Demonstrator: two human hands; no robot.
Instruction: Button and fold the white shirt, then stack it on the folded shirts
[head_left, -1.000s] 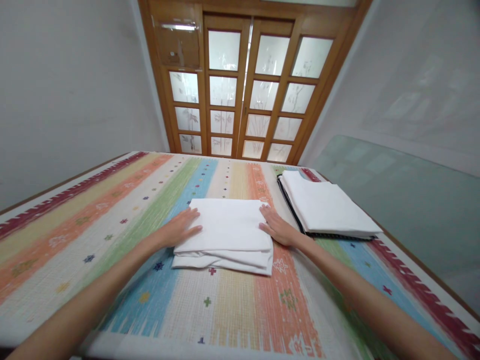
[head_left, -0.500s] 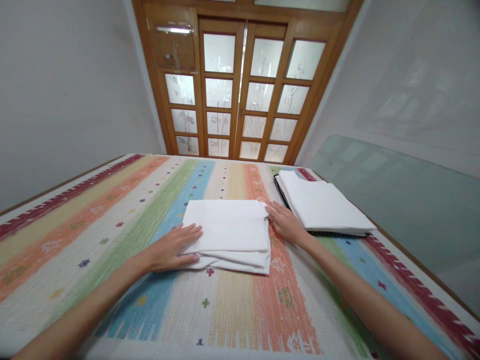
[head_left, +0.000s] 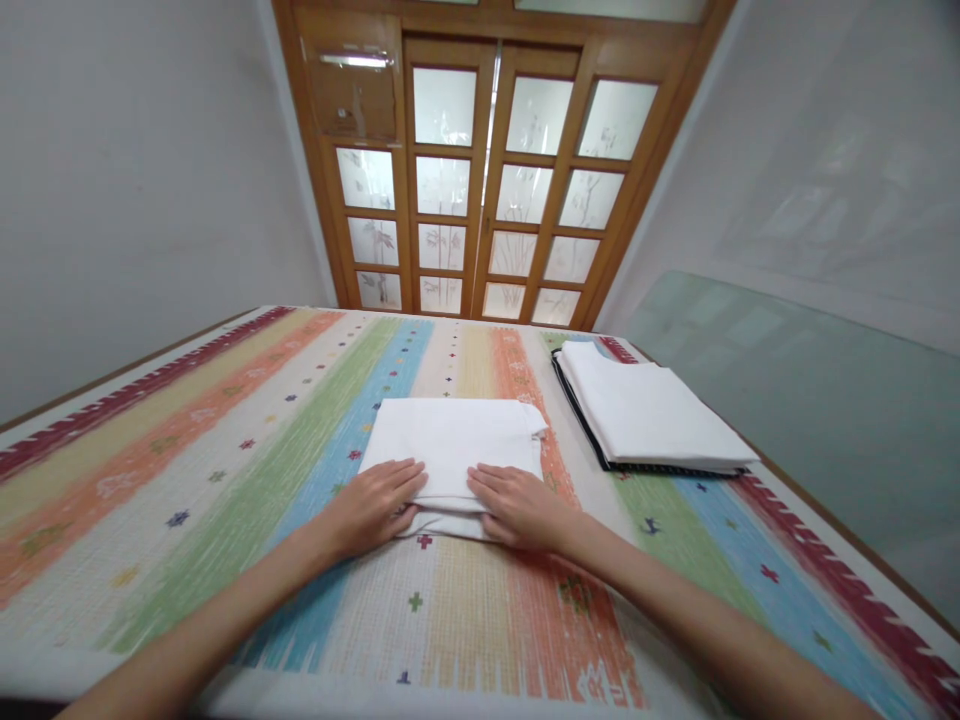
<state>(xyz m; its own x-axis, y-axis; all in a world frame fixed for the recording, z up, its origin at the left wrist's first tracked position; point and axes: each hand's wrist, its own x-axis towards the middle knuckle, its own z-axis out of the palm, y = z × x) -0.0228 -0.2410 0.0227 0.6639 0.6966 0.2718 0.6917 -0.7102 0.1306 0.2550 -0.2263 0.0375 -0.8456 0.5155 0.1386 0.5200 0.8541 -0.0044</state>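
A folded white cloth (head_left: 459,440) lies in front of me, its layers stacked unevenly along the near edge and its far right corner slightly lifted. My left hand (head_left: 382,505) is at the near left part of the cloth, fingers over the top and thumb against the near layers. Mirroring it, my right hand (head_left: 517,505) grips the near right part, fingertips on top and thumb tucked at the fold. Both hands hide parts of the near edge.
Right of the cloth sits a stack of folded white fabric (head_left: 652,410) with a black-edged item (head_left: 592,430) beneath it. A striped multicoloured cover (head_left: 277,450) spreads under everything. A pale green headboard-like panel (head_left: 787,350) stands at right; wooden glazed doors (head_left: 480,180) are behind.
My right hand has left the cloth's right edge and come to its near edge, closer to my left hand. My left hand has shifted slightly right and nearer to me.
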